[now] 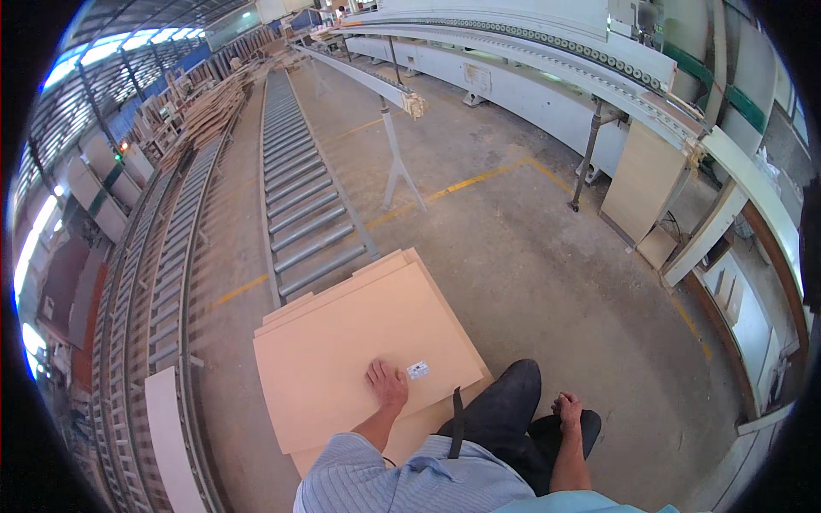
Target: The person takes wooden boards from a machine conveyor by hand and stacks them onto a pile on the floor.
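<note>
My left hand [386,383] lies flat on the top panel of a stack of tan boards [342,342], its fingers spread and holding nothing. Just right of those fingers, a small white printed label [417,370] is stuck to the panel. The boards are slightly out of line, so lower edges show at the far side and near the front. Beside my dark-trousered leg hangs my right hand [567,408], apart from the boards, with its fingers curled closed. Whether anything is inside that hand is too small to make out.
A roller conveyor [312,201] runs away from the stack's far edge. More roller tracks [175,282] stand at left, one bearing a pale panel [171,440]. A long machine [513,85] with a rail fills the far right. A support stand [395,158] rises from the floor.
</note>
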Demonstrator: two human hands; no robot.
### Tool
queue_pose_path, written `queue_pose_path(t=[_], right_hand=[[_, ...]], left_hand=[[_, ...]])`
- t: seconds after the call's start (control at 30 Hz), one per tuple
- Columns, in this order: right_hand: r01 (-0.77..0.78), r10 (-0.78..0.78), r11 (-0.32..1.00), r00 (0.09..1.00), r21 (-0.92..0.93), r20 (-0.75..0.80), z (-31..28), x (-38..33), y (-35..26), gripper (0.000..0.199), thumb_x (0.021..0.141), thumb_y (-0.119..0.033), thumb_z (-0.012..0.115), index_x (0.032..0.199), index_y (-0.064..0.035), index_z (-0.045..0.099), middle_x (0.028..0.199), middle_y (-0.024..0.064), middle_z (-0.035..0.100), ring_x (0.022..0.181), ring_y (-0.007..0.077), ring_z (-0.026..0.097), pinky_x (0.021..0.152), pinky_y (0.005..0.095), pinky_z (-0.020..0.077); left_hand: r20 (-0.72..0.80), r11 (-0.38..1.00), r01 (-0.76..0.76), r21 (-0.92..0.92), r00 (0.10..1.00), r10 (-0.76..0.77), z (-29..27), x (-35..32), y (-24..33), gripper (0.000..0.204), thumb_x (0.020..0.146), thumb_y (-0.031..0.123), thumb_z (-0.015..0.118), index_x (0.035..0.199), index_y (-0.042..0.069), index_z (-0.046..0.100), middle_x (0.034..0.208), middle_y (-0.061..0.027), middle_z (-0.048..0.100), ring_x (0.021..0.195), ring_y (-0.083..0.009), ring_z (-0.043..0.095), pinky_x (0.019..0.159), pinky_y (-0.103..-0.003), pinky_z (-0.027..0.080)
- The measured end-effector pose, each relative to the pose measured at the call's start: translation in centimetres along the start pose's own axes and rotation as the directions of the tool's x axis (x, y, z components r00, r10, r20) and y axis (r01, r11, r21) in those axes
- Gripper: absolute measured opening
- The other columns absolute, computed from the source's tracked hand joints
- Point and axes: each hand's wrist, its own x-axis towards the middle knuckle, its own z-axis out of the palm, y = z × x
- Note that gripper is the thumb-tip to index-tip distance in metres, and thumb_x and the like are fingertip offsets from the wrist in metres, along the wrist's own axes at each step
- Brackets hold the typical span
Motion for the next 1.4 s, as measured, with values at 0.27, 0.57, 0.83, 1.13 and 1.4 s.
queue_pose_path(t=[0.27, 0.57, 0.83, 1.13, 1.4], right_hand=[[-0.047, 0.048, 0.998, 0.999, 0.044, -0.014, 0.41, -0.22, -0.3, 0.024, 0.084, -0.012, 0.054, 0.105, -0.0006, 0.055, 0.077, 0.0083, 0.06, 0.06, 0.0169, 0.06, 0.053, 0.0282, 0.0487], [-0.033, 0.033, 0.998, 0.999, 0.052, 0.002, 0.18, -0.16, -0.14, 0.023, 0.085, -0.013, 0.054, 0.104, -0.001, 0.055, 0.077, 0.0083, 0.06, 0.059, 0.0174, 0.06, 0.051, 0.0273, 0.0483], [-0.046, 0.046, 0.998, 0.999, 0.041, 0.008, 0.11, 0.09, 0.0, 0.023, 0.085, -0.015, 0.055, 0.104, -0.0008, 0.055, 0.076, 0.0082, 0.059, 0.059, 0.0173, 0.059, 0.051, 0.0273, 0.0478], [0.016, -0.018, 0.998, 0.999, 0.059, 0.028, 0.15, -0.15, -0.01, 0.023, 0.086, -0.016, 0.055, 0.102, -0.0001, 0.054, 0.075, 0.0082, 0.059, 0.059, 0.0168, 0.059, 0.05, 0.0268, 0.0471], [-0.023, 0.023, 1.0, 1.0, 0.021, 0.008, 0.3, -0.46, -0.72, 0.024, 0.086, -0.015, 0.055, 0.105, -0.0006, 0.056, 0.075, 0.0087, 0.06, 0.06, 0.018, 0.06, 0.05, 0.0279, 0.0474]], left_hand=[[0.068, 0.998, 0.029, 0.059, 0.997, -0.033, 0.77, -0.13, -0.48, 0.055, 0.082, 0.03, 0.053, 0.124, -0.003, 0.04, 0.13, -0.0197, 0.039, 0.125, -0.0349, 0.031, 0.105, -0.05, 0.02], [0.027, 0.999, 0.014, 0.041, 1.0, -0.015, 0.63, -0.26, -0.24, 0.056, 0.082, 0.031, 0.052, 0.125, -0.004, 0.04, 0.131, -0.0202, 0.04, 0.125, -0.0348, 0.032, 0.105, -0.05, 0.021], [0.033, 0.999, 0.013, 0.042, 0.999, -0.014, 0.32, -0.02, -0.11, 0.053, 0.082, 0.03, 0.053, 0.122, -0.004, 0.041, 0.128, -0.0199, 0.04, 0.124, -0.0343, 0.033, 0.104, -0.049, 0.023], [-0.001, 1.0, 0.001, 0.03, 1.0, -0.001, 0.54, -0.05, -0.32, 0.052, 0.08, 0.029, 0.056, 0.119, -0.003, 0.042, 0.127, -0.0207, 0.041, 0.122, -0.0352, 0.034, 0.103, -0.049, 0.024], [-0.009, 1.0, 0.025, -0.009, 1.0, -0.025, 0.07, 0.03, 0.01, 0.052, 0.079, 0.027, 0.057, 0.118, -0.004, 0.043, 0.126, -0.021, 0.041, 0.122, -0.0356, 0.034, 0.102, -0.05, 0.024]])
